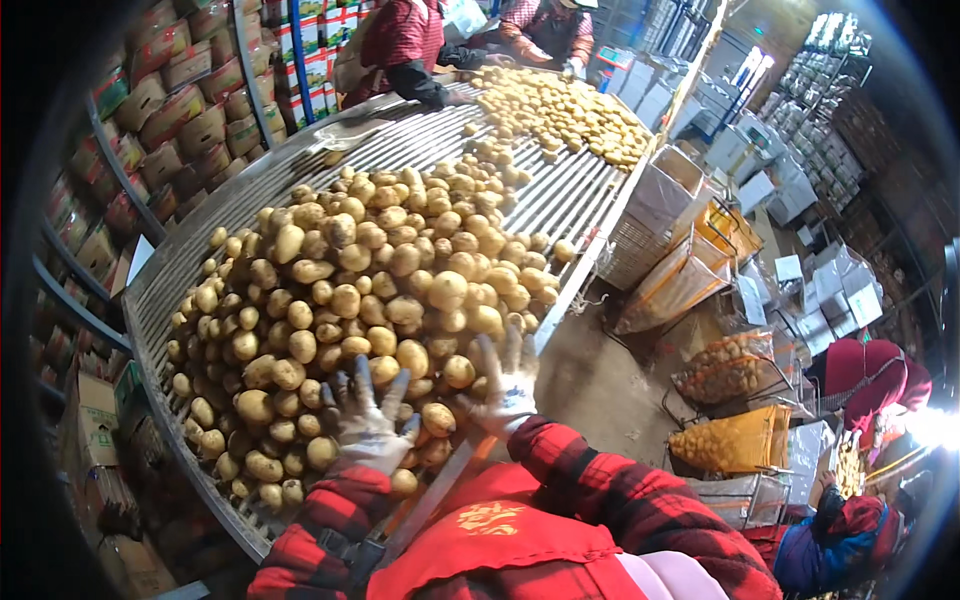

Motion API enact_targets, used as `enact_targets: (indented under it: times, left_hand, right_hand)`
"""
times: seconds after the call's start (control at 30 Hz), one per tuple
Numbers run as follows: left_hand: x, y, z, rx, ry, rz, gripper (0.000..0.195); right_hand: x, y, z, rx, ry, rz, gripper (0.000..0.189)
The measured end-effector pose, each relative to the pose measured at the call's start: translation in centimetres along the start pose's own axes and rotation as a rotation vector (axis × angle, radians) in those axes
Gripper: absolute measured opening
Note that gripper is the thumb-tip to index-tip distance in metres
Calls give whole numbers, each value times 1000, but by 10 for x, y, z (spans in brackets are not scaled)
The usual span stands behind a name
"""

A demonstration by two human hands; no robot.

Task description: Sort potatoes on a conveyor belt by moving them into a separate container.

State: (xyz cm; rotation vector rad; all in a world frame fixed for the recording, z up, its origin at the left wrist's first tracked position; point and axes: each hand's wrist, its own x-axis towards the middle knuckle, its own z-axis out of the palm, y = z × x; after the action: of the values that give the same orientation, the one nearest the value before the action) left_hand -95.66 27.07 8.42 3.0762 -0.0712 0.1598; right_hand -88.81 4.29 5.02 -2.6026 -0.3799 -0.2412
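A broad heap of potatoes (pixel 345 300), some with dark soil on their skins, lies on a slatted metal sorting table (pixel 570 187). My left hand (pixel 369 420), in a white work glove with grey-stained fingertips, rests on the near side of the heap with its fingers apart. Close to the table's near right edge, my right hand (pixel 510 382) wears a similar glove and spreads its fingers against the potatoes there. Neither hand is closed around a potato. The potatoes directly under both palms are hidden.
Across the table, two people handle a second potato pile (pixel 562 109). Stacked cartons (pixel 176 97) fill racks at the left. Along the right stand a plastic crate (pixel 637 247), mesh sacks of potatoes (pixel 727 439) on wire frames and white boxes (pixel 840 292). More people work at the lower right.
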Motion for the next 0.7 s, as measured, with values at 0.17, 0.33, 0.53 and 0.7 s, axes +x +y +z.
enact_targets:
  times: [0.17, 0.33, 0.53, 0.7]
  left_hand:
    - [17, 11, 1, -3, -56, -28, 77]
    - [58, 16, -29, -53, -173, -32, 87]
    - [148, 49, -14, -106, -188, 24, 94]
    - [224, 58, 29, 96, 79, 61, 99]
  right_hand:
    - [11, -8, -1, -76, -102, 67, 107]
    - [31, -12, 4, -63, -41, 52, 109]
    - [76, 31, 18, -200, 18, 161, 112]
    - [137, 39, 26, -80, 86, 177, 104]
